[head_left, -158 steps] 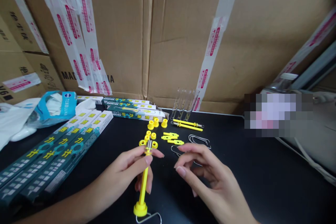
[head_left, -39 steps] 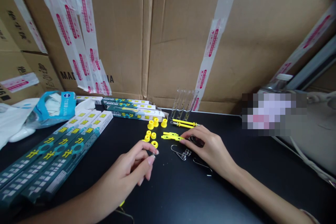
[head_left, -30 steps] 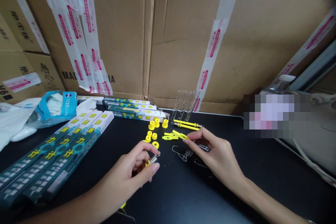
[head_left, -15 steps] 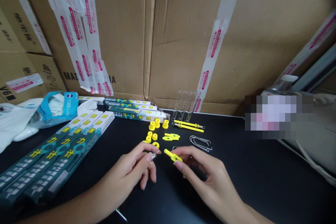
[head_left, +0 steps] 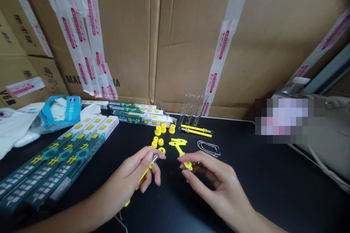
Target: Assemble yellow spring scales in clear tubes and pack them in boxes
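My left hand [head_left: 138, 174] is closed on a yellow rod with a metal tip [head_left: 147, 169], which runs down past my palm toward me. My right hand [head_left: 210, 180] pinches a flat yellow plastic strip [head_left: 182, 154] by its near end, with the far end pointing away toward the other parts. The strip's end is a short way from the rod's metal tip. Just beyond lie small yellow caps [head_left: 158, 142], more yellow strips [head_left: 177, 141], two yellow rods [head_left: 195, 130] and wire hooks [head_left: 209, 148] on the black table [head_left: 273, 189].
Green and white boxes [head_left: 60, 156] lie in a row at the left, more [head_left: 136, 114] at the back. Clear tubes [head_left: 194, 109] lean against the cardboard cartons [head_left: 177, 36]. A blue packet [head_left: 54, 111] on white bags is at far left. A grey thing with cables [head_left: 322, 153] is at right.
My right hand reached to the pile, picked up a yellow strip and brought it back near my left hand. My left hand kept the rod and tilted its metal tip up.
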`<act>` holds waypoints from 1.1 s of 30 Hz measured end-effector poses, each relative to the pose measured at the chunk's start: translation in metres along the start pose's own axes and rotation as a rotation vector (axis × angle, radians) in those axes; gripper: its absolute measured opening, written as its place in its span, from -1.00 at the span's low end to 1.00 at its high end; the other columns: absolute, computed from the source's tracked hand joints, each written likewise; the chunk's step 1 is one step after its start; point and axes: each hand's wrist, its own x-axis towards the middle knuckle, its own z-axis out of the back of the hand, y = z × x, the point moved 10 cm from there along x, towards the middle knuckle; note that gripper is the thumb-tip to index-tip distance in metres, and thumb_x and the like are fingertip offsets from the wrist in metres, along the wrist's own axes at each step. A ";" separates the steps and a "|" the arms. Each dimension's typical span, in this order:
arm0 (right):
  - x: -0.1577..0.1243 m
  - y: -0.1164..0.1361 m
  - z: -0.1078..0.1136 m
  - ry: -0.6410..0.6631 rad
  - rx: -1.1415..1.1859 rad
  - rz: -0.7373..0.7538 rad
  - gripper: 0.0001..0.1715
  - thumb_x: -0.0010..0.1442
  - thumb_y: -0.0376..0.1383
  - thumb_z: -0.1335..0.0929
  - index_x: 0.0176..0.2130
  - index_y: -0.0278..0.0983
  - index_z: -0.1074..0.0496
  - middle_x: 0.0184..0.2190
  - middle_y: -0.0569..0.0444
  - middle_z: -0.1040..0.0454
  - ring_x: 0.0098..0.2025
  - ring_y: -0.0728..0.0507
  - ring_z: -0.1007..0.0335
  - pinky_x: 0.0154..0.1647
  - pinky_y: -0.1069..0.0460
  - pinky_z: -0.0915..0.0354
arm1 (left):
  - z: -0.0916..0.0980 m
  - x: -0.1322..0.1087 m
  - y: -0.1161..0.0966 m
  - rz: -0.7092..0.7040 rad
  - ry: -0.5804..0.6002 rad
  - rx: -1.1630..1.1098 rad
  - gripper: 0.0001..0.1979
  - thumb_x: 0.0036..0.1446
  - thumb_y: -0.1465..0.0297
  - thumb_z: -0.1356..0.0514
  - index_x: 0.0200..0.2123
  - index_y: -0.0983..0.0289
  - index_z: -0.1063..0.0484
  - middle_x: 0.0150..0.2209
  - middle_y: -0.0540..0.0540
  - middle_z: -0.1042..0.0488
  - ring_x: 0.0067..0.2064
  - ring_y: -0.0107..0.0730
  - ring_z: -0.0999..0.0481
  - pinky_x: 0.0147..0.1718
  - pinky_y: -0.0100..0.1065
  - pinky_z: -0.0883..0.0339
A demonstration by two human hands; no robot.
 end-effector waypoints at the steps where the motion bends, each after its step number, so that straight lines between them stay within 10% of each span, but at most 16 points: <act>1: -0.001 0.001 -0.001 0.007 0.011 0.008 -0.78 0.29 -0.32 -0.39 -0.05 -0.14 -0.52 -0.24 0.06 -0.55 -0.28 -0.10 -0.54 -0.26 0.04 -0.47 | 0.001 0.000 0.001 0.009 -0.006 -0.009 -0.42 0.20 -0.15 -0.05 -0.13 0.28 -0.36 -0.50 -0.04 -0.44 -0.63 -0.54 -0.16 -0.63 -0.42 0.04; 33: -0.005 -0.022 -0.009 0.077 0.095 -0.160 -0.76 0.41 -0.18 -0.28 0.01 -0.17 -0.43 -0.25 0.03 -0.60 -0.38 -0.05 -0.49 -0.42 0.11 -0.45 | 0.020 0.008 0.007 0.057 -0.075 -0.425 -0.52 0.15 0.01 -0.30 -0.13 0.28 -0.32 -0.49 -0.08 -0.41 -0.60 -0.51 -0.41 -0.62 -0.46 -0.19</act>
